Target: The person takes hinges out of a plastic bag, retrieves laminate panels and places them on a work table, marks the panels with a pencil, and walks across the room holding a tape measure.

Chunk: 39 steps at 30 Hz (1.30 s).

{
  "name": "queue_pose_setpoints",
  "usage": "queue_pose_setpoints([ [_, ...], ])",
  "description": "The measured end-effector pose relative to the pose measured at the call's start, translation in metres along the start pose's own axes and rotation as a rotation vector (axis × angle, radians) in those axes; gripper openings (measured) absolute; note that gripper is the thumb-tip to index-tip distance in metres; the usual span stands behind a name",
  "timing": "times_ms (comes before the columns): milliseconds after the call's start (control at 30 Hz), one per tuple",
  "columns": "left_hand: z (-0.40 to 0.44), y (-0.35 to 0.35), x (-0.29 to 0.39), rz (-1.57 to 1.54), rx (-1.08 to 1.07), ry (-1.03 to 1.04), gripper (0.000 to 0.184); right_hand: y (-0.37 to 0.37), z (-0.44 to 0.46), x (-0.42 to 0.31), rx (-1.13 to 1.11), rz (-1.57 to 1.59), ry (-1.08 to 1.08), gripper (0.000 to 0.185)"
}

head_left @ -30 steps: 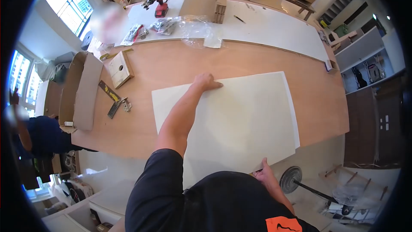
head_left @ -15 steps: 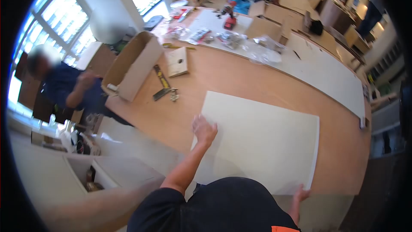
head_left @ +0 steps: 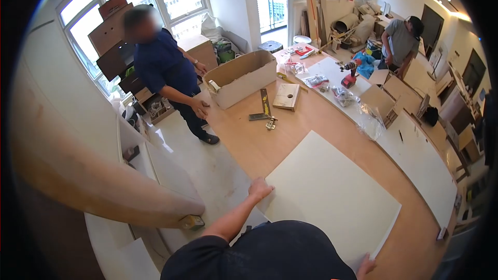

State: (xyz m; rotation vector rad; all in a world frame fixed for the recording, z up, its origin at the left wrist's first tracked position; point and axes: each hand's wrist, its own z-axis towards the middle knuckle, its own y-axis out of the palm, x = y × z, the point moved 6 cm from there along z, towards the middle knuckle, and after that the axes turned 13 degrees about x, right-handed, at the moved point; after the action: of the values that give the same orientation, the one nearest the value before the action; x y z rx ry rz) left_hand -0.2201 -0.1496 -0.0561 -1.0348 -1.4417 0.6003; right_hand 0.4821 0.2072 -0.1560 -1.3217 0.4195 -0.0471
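Observation:
A large white panel (head_left: 332, 192) lies over the wooden tabletop right in front of my body. At its left edge is my left hand (head_left: 261, 189), closed on the edge with the fingers curled in. My right hand (head_left: 366, 266) grips the near right edge, partly hidden beside my dark shirt. Beyond the panel, a try square (head_left: 265, 105) rests on the wood with small metal hinges (head_left: 271, 123) against it. A light wooden block with a round hole (head_left: 287, 96) sits just to their right.
A long open cardboard box (head_left: 244, 83) stands at the table's far left, beside a person in dark blue (head_left: 166, 67). Hardware bags (head_left: 342, 96) and a red drill (head_left: 350, 72) lie on a long white board (head_left: 415, 161). Another person (head_left: 402, 44) bends over farther back.
My view has swung left and up. My left hand, which was lying on the panel's left edge, is now closed on it. The person in dark blue now has a hand at the table edge.

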Motion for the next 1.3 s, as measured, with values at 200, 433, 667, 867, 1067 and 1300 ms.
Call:
queue_pose_setpoints([
  [200,0.018,0.022,0.011,-0.021,-0.232,0.059,0.052,-0.006,0.019,-0.008,-0.153,0.112,0.060,0.071],
  [433,-0.038,0.079,0.061,-0.099,-0.258,0.207,0.046,-0.037,-0.001,-0.004,0.006,0.161,-0.008,0.069],
  [667,-0.131,0.118,0.123,-0.252,-0.685,0.137,0.033,-0.054,-0.040,-0.027,-0.095,0.176,-0.015,0.068],
  [867,-0.170,0.127,0.149,-0.484,-0.901,0.114,0.018,-0.064,-0.063,-0.060,-0.219,0.194,-0.047,0.067],
  [1067,-0.171,0.125,0.154,-0.450,-0.899,0.114,0.016,-0.073,-0.074,-0.085,-0.348,0.211,-0.097,0.066],
  [1300,-0.166,0.117,0.144,-0.256,-0.844,0.286,0.023,-0.102,-0.094,-0.096,-0.537,0.223,-0.140,0.065],
])
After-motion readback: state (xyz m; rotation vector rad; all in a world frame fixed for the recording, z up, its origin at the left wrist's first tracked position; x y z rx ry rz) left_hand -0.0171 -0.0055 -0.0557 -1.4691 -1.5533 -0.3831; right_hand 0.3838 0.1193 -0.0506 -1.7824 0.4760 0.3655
